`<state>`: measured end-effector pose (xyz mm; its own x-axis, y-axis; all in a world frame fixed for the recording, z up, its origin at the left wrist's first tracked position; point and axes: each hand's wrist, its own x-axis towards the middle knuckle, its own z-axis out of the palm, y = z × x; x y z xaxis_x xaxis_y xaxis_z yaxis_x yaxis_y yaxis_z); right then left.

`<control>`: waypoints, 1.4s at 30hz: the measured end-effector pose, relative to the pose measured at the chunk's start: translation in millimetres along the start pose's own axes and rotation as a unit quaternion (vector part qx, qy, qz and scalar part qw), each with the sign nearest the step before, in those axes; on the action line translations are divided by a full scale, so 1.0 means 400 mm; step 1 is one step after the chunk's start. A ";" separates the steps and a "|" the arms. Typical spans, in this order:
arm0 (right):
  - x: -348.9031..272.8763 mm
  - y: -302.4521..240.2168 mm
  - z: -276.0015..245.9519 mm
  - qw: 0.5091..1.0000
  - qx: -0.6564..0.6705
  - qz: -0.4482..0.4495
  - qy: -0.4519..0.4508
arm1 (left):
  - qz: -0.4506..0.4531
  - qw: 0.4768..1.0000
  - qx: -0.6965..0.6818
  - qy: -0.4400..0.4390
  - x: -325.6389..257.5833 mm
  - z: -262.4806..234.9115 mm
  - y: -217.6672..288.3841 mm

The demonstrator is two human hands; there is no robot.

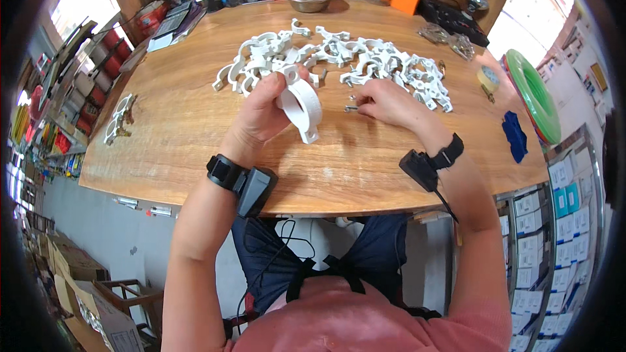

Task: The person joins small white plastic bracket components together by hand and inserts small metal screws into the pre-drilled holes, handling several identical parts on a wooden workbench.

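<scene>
Showing, in the head view, a wooden table (326, 186) as landmark for all places. Holding in the left hand (261, 107), with thumb and fingers clasped on the upper end, a white ring-shaped clamp (310, 101) with lugs, tilted and raised above the middle of the table. Reaching with the right hand (386, 101), low over the table and right of its middle, fingers bent and tips narrow, to a small metal bolt (351, 108); cannot tell whether gripping or merely touching it. Bearing, across the farther half of the table, a left cluster of white clamps (267, 49) and a right cluster of white clamps (375, 52), with pieces overlapping. Including also, at the table's left end, a few separate white clamps (117, 120); by its far edge, a metal bowl (308, 5) and an orange box (405, 0); toward its right end, a roll of tape (488, 78), a dark blue cloth (514, 137) and, at the very edge, a green coil (535, 94).
</scene>
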<state>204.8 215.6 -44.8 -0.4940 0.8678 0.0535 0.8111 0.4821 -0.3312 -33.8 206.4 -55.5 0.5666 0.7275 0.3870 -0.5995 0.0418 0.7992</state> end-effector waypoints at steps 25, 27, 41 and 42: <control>-0.005 -0.270 -0.061 0.877 0.331 -0.177 0.302 | 0.115 0.980 0.125 0.107 0.003 0.040 0.027; -0.002 -0.264 -0.059 0.850 0.431 -0.147 0.265 | 0.112 0.975 0.151 0.119 0.000 0.048 0.021; 0.027 -0.241 0.030 0.811 0.425 -0.132 0.381 | 0.165 0.902 0.342 0.205 0.007 0.077 -0.006; 0.026 -0.240 0.030 0.818 0.374 -0.179 0.399 | 0.191 0.893 0.350 0.209 0.010 0.080 -0.014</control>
<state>118.1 176.9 -23.7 -0.0541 0.6328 0.7725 0.0942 0.7734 -0.6269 -10.1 187.3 -43.8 0.0472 0.7951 0.6047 -0.1201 -0.5964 0.7936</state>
